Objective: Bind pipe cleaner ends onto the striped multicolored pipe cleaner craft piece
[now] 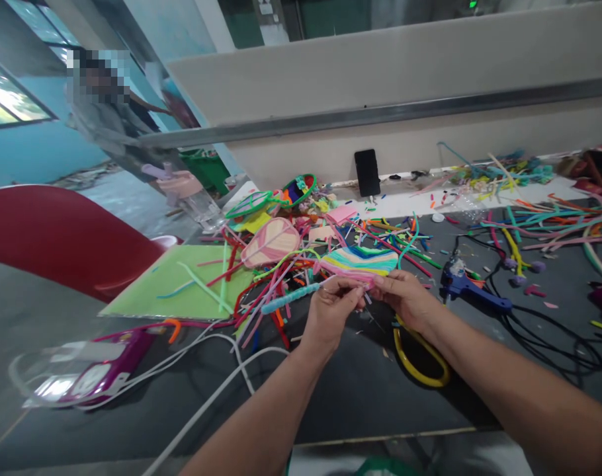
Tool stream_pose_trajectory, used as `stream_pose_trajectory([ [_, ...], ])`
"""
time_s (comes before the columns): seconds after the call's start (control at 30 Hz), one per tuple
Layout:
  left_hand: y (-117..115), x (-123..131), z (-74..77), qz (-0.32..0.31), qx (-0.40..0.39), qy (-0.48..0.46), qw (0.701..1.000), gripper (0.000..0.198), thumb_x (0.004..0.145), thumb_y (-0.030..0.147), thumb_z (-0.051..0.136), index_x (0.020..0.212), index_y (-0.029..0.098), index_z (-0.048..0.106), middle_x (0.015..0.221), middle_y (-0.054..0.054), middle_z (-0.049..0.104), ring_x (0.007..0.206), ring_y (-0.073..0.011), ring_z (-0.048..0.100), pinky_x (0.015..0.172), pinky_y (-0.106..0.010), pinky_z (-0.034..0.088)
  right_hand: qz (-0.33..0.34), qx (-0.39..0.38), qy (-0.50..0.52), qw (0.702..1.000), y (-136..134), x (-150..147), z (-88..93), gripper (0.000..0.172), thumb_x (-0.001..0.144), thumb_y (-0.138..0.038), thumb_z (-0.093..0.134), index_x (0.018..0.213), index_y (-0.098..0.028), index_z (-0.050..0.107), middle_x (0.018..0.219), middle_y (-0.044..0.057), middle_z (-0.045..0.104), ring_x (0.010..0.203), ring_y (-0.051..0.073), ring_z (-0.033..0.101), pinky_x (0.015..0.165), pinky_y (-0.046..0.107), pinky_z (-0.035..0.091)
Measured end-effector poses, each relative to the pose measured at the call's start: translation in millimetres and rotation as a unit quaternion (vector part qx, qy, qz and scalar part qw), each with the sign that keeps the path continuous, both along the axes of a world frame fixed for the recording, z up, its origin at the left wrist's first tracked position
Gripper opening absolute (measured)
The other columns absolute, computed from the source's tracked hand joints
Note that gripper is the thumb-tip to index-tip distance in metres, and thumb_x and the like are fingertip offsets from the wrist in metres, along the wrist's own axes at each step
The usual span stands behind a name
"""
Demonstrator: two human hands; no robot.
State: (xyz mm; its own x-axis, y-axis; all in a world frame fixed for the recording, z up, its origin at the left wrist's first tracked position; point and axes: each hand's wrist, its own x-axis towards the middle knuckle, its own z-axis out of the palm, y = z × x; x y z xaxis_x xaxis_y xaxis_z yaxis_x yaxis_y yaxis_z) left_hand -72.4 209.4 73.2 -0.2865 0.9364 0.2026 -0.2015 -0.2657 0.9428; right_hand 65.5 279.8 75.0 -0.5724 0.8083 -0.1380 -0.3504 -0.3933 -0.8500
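My left hand (331, 309) is pinched on a light blue pipe cleaner (287, 297) that sticks out to the left. Close beside it, my right hand (404, 297) has its fingers closed on the lower edge of a striped fan-shaped piece (358, 260) made of coloured pipe cleaners. The two hands meet above the dark table (341, 390). A yellow loop of tube (420, 360) lies under my right wrist.
A blue glue gun (467, 283) with black cable lies to the right. Loose pipe cleaners (529, 218) cover the far table. A green sheet (182, 283), a pink woven heart (271, 241), a purple device (102, 367) with white cables and a black phone (367, 172) are around. A person stands far left.
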Motion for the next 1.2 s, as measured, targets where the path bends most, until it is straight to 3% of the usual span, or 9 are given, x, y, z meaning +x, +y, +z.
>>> stream_pose_trajectory([
  [0.33,1.2,-3.9,-8.0,0.081,0.046,0.063,0.994,0.008,0.071,0.017,0.072,0.079,0.019,0.068,0.076,0.001,0.065,0.061,-0.0099,0.062,0.061,-0.023,0.051,0.032,0.007,-0.042,0.999,-2.5,-1.2,1.3,0.027,0.054,-0.036,0.084,0.057,-0.014,0.069,0.059,0.004,0.067,0.057,0.012,0.058,0.063,0.028,0.041],
  [0.43,3.3,-1.1,-8.8,0.086,0.037,0.048,0.994,0.009,0.072,0.019,0.072,0.080,0.018,0.068,0.072,0.002,0.064,0.060,-0.0094,0.062,0.062,-0.022,0.052,-0.014,0.041,-0.021,0.999,-4.4,-3.0,-2.6,0.026,0.056,-0.035,0.083,0.055,-0.016,0.066,0.058,0.002,0.066,0.057,0.011,0.056,0.062,0.027,0.039],
  [0.6,6.0,3.3,-6.4,0.094,0.004,-0.037,0.995,0.028,0.068,0.022,0.076,0.092,0.018,0.062,0.078,0.002,0.065,0.063,-0.0093,0.063,0.064,-0.023,0.053,-0.102,0.063,-0.013,0.993,-2.8,-4.5,-4.6,0.028,0.057,-0.035,0.082,0.054,-0.017,0.060,0.056,-0.001,0.063,0.055,0.011,0.052,0.061,0.028,0.037],
  [0.67,4.3,3.9,-3.6,0.079,-0.034,-0.073,0.994,0.027,0.069,0.026,0.076,0.089,0.016,0.059,0.071,0.002,0.063,0.059,-0.0091,0.061,0.058,-0.021,0.050,-0.121,0.067,-0.014,0.990,-1.3,-4.4,-5.5,0.030,0.057,-0.036,0.082,0.055,-0.018,0.058,0.055,-0.002,0.061,0.055,0.011,0.050,0.061,0.028,0.036],
  [0.77,-0.3,4.5,0.9,0.003,-0.128,-0.111,0.986,0.025,0.074,0.033,0.072,0.078,0.013,0.058,0.064,0.000,0.061,0.052,-0.0085,0.057,0.049,-0.019,0.045,-0.144,0.082,-0.021,0.986,-0.6,-4.2,-8.5,0.031,0.058,-0.037,0.082,0.057,-0.019,0.056,0.056,-0.003,0.059,0.055,0.011,0.048,0.059,0.028,0.036],
  [0.97,-4.9,3.1,4.9,-0.142,-0.272,-0.219,0.926,0.030,0.077,0.039,0.068,0.080,0.009,0.064,0.070,-0.006,0.063,0.054,-0.0094,0.060,0.048,-0.018,0.048,-0.166,0.110,-0.082,0.976,-4.0,-2.6,-6.7,0.039,0.056,-0.043,0.082,0.057,-0.019,0.051,0.052,-0.005,0.051,0.049,0.008,0.038,0.050,0.026,0.027],
  [1.07,-4.2,2.8,6.7,-0.132,-0.299,-0.261,0.908,0.023,0.080,0.032,0.065,0.081,0.009,0.066,0.067,-0.005,0.062,0.052,-0.0072,0.059,0.045,-0.014,0.047,-0.172,0.117,-0.112,0.972,-5.2,-1.7,-3.7,0.040,0.056,-0.046,0.081,0.057,-0.018,0.051,0.051,-0.005,0.049,0.048,0.008,0.035,0.048,0.025,0.024],
  [1.2,-1.5,5.4,8.7,-0.074,-0.239,-0.309,0.918,0.008,0.081,0.014,0.062,0.083,0.008,0.067,0.069,-0.005,0.065,0.057,-0.0062,0.062,0.054,-0.013,0.052,-0.159,0.151,-0.125,0.968,-5.6,-2.1,-7.0,0.040,0.059,-0.046,0.079,0.056,-0.018,0.051,0.051,-0.005,0.048,0.049,0.007,0.036,0.048,0.025,0.026],
])
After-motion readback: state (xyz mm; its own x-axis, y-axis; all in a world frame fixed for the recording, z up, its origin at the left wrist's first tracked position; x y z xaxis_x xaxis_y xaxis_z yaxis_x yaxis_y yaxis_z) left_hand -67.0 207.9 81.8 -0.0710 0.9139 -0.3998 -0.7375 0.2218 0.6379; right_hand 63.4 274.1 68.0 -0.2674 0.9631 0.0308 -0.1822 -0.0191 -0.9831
